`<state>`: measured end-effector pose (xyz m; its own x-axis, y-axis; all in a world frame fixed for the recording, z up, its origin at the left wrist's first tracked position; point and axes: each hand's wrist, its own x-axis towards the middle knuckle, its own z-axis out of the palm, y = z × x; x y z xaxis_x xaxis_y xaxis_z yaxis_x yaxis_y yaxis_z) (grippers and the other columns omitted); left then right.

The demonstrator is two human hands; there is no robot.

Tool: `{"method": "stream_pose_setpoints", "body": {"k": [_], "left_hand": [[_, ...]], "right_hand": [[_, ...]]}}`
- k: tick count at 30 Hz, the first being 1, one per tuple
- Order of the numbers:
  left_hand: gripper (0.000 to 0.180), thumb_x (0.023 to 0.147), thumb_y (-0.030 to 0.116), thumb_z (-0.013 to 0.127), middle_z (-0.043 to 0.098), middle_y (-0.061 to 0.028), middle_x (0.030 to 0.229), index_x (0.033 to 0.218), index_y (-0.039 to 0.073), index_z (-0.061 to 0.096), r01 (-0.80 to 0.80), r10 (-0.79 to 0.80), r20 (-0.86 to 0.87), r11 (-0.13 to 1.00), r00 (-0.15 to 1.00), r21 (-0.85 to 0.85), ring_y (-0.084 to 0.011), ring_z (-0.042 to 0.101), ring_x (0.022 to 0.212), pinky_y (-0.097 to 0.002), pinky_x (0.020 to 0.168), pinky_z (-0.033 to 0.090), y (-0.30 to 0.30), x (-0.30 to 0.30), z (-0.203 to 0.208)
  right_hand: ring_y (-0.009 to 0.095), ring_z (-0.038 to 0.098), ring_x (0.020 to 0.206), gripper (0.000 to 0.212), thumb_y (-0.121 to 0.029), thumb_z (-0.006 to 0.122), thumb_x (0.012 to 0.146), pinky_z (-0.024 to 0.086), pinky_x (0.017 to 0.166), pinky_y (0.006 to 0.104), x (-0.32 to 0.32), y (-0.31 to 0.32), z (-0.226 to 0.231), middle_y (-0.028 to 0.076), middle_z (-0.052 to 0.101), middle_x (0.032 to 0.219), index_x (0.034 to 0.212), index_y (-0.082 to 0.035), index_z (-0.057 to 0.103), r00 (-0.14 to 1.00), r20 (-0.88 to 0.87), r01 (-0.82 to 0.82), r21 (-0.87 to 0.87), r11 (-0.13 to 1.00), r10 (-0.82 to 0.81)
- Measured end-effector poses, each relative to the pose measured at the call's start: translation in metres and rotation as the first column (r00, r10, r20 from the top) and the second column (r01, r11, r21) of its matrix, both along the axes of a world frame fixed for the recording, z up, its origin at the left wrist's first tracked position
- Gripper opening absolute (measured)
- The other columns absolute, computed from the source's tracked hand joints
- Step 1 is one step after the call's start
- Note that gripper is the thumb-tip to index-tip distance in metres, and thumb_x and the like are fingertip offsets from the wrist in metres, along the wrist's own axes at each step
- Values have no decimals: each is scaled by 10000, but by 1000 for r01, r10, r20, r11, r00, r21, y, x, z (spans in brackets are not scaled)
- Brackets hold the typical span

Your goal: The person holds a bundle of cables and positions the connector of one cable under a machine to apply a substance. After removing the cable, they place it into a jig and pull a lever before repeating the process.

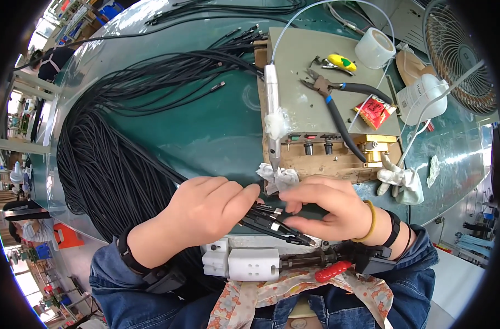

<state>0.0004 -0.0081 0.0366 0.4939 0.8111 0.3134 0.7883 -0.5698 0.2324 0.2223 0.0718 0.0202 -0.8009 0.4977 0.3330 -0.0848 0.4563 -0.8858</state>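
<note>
Nearest you, a white fixture block (254, 264) and a red-handled toggle clamp (332, 271) sit at the bench edge, above a floral cloth (272, 290) on your lap. Just beyond, your left hand (209, 205) is curled closed over a bunch of black cable ends (269, 219), thumb and forefinger pinching them. Your right hand (327, 208) is half closed, its fingertips resting on the connector tips of the same bunch.

Judgement: these leads look light and limp, with smooth jackets that may slip; the small plugs appear the delicate part, so hold on the jacket just behind them.

The cables trail left into a large black bundle (107, 153) looped across the green tabletop (217, 126), which is glossy and reflective. Beyond your hands stands a tan control box (310, 104) carrying a pen-shaped tool (272, 104), pliers (329, 93) and a tape roll (375, 48). A fan (458, 60) stands far right. Other workstations show at the far left, indistinct.
</note>
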Motion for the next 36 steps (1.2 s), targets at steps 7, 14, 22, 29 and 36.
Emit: {"method": "stream_pose_setpoints", "body": {"k": [7, 14, 22, 29, 36], "left_hand": [[376, 650, 123, 602, 553, -46, 702, 996, -25, 619, 89, -92, -51, 995, 994, -53, -175, 567, 585, -285, 522, 457, -3, 0, -13], [407, 654, 143, 593, 543, -44, 697, 1012, -50, 617, 57, -57, -8, 997, 998, -60, -171, 557, 584, -273, 528, 459, -5, 0, -10], [266, 695, 80, 623, 485, -20, 671, 922, -58, 614, 49, -49, 2, 993, 999, 111, -103, 502, 532, -222, 443, 417, -4, 1, -12], [281, 678, 58, 607, 614, -134, 895, 938, -48, 606, 57, -58, -10, 996, 998, -74, -213, 626, 711, -282, 590, 511, -6, 1, -15], [311, 679, 55, 584, 605, -163, 986, 972, -49, 601, -8, 8, -5, 997, 1000, -73, -248, 627, 762, -300, 653, 525, 2, 3, -17]], "right_hand": [[246, 594, 760, 336, -35, 703, 710, 505, 668, 331, -8, 6, -13, 94, 584, 900, 1032, -26, 607, 989, 9, -146, 231, 962, 148], [258, 606, 768, 333, -18, 696, 699, 504, 665, 333, -8, 1, -13, 101, 596, 900, 1018, -24, 599, 992, 33, -128, 128, 984, 125], [217, 656, 708, 237, 16, 700, 749, 524, 657, 296, -1, 0, -3, 117, 650, 820, 944, 3, 565, 978, 192, -43, -190, 981, 80], [163, 659, 754, 98, 43, 595, 852, 545, 687, 277, -9, 4, -20, 115, 666, 821, 915, 9, 529, 976, 219, 199, -870, 452, -6], [147, 657, 752, 75, 5, 575, 880, 526, 658, 240, -14, 10, -31, 92, 666, 828, 943, 26, 540, 976, 163, 211, -868, 450, -142]]}}
